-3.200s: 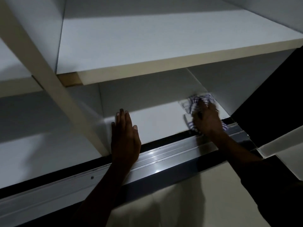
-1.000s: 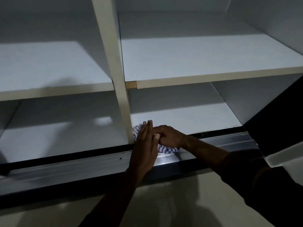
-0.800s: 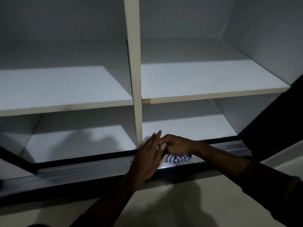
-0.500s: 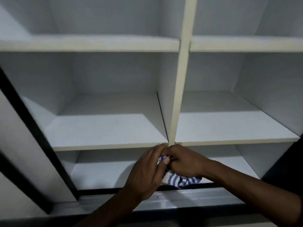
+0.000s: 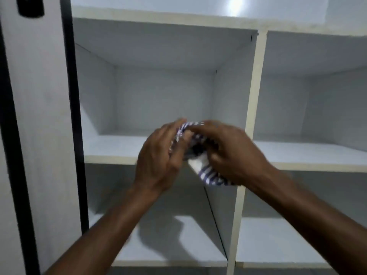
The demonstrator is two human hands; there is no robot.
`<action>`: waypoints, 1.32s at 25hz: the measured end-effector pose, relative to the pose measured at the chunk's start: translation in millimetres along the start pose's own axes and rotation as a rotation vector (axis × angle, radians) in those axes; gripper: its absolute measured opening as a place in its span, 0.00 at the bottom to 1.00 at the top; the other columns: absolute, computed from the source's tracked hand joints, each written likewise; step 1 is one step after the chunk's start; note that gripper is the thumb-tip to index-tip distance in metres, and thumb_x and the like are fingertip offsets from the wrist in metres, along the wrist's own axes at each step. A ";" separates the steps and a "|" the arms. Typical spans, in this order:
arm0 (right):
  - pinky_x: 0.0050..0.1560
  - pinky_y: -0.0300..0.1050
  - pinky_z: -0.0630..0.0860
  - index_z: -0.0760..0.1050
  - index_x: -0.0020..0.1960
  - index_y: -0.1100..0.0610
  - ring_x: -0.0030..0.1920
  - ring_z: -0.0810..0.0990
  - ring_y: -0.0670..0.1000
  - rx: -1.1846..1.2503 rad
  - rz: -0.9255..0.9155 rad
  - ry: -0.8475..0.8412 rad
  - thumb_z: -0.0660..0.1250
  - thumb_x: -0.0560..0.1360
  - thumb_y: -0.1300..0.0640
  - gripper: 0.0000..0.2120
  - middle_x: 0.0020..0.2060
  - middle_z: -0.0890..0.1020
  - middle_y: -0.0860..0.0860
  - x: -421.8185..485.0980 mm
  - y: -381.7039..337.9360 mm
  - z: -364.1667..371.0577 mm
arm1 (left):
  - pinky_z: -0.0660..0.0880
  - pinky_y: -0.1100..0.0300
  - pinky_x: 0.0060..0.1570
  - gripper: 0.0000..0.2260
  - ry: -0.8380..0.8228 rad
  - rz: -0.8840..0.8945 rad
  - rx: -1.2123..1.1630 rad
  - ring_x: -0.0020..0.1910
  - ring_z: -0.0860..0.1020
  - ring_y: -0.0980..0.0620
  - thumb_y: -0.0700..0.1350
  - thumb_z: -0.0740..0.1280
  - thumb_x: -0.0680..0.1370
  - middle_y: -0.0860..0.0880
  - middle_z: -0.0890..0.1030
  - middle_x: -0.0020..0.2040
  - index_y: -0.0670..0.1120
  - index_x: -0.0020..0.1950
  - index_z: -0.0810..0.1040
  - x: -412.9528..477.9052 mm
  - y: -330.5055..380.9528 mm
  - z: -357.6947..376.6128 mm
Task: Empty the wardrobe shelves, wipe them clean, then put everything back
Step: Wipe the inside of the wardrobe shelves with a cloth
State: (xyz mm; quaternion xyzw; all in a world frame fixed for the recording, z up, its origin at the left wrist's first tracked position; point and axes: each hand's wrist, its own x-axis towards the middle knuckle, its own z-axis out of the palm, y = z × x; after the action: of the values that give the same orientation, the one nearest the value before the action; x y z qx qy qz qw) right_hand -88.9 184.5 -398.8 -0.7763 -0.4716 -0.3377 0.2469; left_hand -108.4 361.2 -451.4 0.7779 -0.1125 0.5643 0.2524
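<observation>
Both hands have risen off the bottom rail, fingers (image 5: 174, 153) still gripping the striped cloth (image 5: 208, 173).

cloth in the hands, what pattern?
Blue-and-white striped cloth, bunched between left hand and right hand; head view, slightly blurred.

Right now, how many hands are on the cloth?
2. The left hand grips the cloth from the left, the right hand from the right, held up before the shelves.

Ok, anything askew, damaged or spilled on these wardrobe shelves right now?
Nothing stands out. The shelves sit level and bare, and the divider is upright. Both the left hand and right hand hold the striped cloth in front of them.
</observation>
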 end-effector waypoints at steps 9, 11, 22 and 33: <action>0.50 0.50 0.79 0.75 0.68 0.51 0.56 0.80 0.57 -0.621 0.192 -0.277 0.64 0.78 0.57 0.19 0.58 0.79 0.53 70.9 79.1 30.1 | 0.58 0.50 0.75 0.27 -0.909 -0.474 0.362 0.79 0.59 0.49 0.63 0.50 0.84 0.52 0.62 0.81 0.53 0.80 0.64 60.1 -91.8 22.6; 0.50 0.50 0.78 0.73 0.69 0.54 0.58 0.78 0.57 -0.700 0.150 -0.328 0.64 0.78 0.58 0.19 0.60 0.78 0.54 67.7 79.8 40.6 | 0.55 0.51 0.77 0.27 -0.950 -0.480 0.357 0.81 0.56 0.50 0.63 0.49 0.84 0.53 0.58 0.82 0.54 0.81 0.60 60.9 -93.6 22.9; 0.69 0.59 0.65 0.70 0.70 0.56 0.65 0.73 0.62 -1.072 0.089 -0.395 0.59 0.82 0.53 0.18 0.66 0.74 0.58 72.1 93.4 43.2 | 0.47 0.51 0.79 0.27 -1.031 -0.486 0.413 0.82 0.47 0.54 0.62 0.45 0.85 0.55 0.48 0.83 0.55 0.83 0.51 64.6 -88.5 25.4; 0.52 0.45 0.67 0.71 0.68 0.53 0.61 0.76 0.58 -0.232 0.338 -0.358 0.58 0.79 0.58 0.18 0.62 0.77 0.56 48.8 99.8 75.5 | 0.45 0.56 0.80 0.27 -1.015 -0.540 0.375 0.80 0.48 0.62 0.65 0.49 0.83 0.62 0.50 0.81 0.60 0.82 0.53 62.6 -85.7 24.1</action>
State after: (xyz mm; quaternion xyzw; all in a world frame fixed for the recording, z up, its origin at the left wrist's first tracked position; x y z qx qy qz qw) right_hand 38.7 221.8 -417.4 -0.9145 -0.3296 -0.2008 0.1216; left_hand -28.1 428.1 -421.3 0.9823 0.0839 0.0487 0.1601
